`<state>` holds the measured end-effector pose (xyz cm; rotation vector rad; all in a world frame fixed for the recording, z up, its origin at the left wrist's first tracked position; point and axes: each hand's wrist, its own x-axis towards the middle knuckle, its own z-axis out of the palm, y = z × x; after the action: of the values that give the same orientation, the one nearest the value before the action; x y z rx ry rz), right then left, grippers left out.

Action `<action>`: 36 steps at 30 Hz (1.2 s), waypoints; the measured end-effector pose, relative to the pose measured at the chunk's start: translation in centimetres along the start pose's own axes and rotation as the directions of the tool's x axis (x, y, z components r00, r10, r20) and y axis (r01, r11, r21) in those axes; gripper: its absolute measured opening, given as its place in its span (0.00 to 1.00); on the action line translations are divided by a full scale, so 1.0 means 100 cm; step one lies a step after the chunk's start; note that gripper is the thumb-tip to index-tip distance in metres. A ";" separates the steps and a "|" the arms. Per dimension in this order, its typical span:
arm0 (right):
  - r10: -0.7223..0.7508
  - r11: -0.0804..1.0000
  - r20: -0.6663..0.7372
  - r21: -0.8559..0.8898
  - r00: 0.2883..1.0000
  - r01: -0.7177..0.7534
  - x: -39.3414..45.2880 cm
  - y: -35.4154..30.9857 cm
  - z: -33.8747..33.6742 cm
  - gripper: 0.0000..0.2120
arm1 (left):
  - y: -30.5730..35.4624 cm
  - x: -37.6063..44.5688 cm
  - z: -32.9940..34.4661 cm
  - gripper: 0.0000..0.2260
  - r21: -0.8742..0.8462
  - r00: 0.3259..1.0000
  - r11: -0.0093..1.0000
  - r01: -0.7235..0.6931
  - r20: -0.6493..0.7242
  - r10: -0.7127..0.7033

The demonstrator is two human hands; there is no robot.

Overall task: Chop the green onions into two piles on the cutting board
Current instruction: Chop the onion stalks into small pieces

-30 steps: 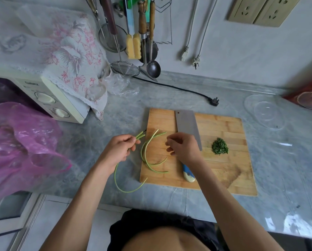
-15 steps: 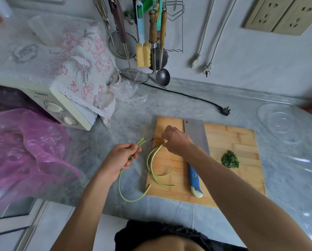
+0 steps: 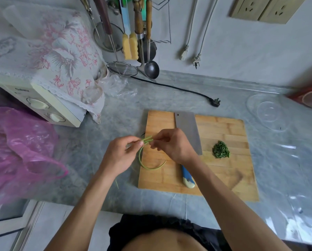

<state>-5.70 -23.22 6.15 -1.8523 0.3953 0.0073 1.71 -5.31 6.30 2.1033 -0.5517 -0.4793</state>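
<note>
One chopped pile (image 3: 221, 149) sits on the cutting board (image 3: 224, 174), so roughly halfway. Both the left hand (image 3: 121, 154) and right hand (image 3: 171, 144) pinch the uncut green onions (image 3: 148, 139) at the board's left edge (knife (image 3: 187, 134) lies untouched).

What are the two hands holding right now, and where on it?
Both the left hand and right hand pinch the long curved green onion stalks at their bunched upper ends; the cleaver lies unheld.

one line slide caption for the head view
Both hands gather green onion stalks over the cutting board, cleaver lying idle, one chopped pile done.
</note>
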 end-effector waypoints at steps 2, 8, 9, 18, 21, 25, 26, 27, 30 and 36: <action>0.013 0.999 -0.029 0.053 0.999 -0.012 -0.007 0.000 0.005 0.05 | -0.004 -0.001 0.003 0.06 0.003 0.999 1.000 -0.030 -0.011 0.030; 0.054 0.971 -0.076 0.237 0.996 -0.035 -0.019 0.005 0.010 0.03 | -0.009 -0.009 0.008 0.09 -0.166 0.999 0.986 -0.031 0.011 0.033; 0.061 0.969 -0.086 0.244 0.994 -0.038 -0.019 0.006 0.011 0.03 | -0.008 -0.010 0.010 0.11 -0.193 0.999 0.981 -0.023 0.018 0.027; 0.084 0.958 -0.231 -0.250 0.969 -0.143 0.010 0.037 -0.010 0.10 | -0.021 0.000 0.006 0.13 -0.214 0.984 0.967 0.141 -0.074 -0.160; 0.080 0.850 -0.110 -0.511 0.991 -0.126 0.033 0.045 -0.010 0.17 | -0.024 0.003 -0.004 0.13 -0.186 0.983 0.968 0.168 -0.042 -0.179; 0.100 0.688 0.016 -0.724 0.995 -0.057 0.054 0.056 0.002 0.15 | -0.028 0.003 -0.014 0.13 -0.223 0.978 0.953 0.204 0.009 -0.207; 0.100 0.672 0.022 -0.739 0.995 -0.051 0.058 0.057 0.005 0.12 | -0.029 0.003 -0.017 0.13 -0.222 0.977 0.952 0.209 0.004 -0.214; 0.101 0.663 0.024 -0.747 0.995 -0.049 0.060 0.058 0.006 0.09 | -0.030 0.003 -0.018 0.12 -0.221 0.976 0.951 0.215 0.007 -0.218; 0.097 0.726 0.084 -0.688 0.992 -0.013 0.060 0.057 0.008 0.04 | -0.037 0.005 -0.021 0.12 -0.228 0.970 0.944 0.240 0.016 -0.242; 0.006 0.958 0.043 -0.285 0.999 0.007 0.023 0.031 0.005 0.03 | -0.023 0.016 -0.012 0.12 -0.115 0.993 0.988 0.107 0.064 -0.100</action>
<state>-4.24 -24.22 2.63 -2.1336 0.3783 0.1095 4.19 -4.21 4.82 2.0167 -0.4380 -0.6197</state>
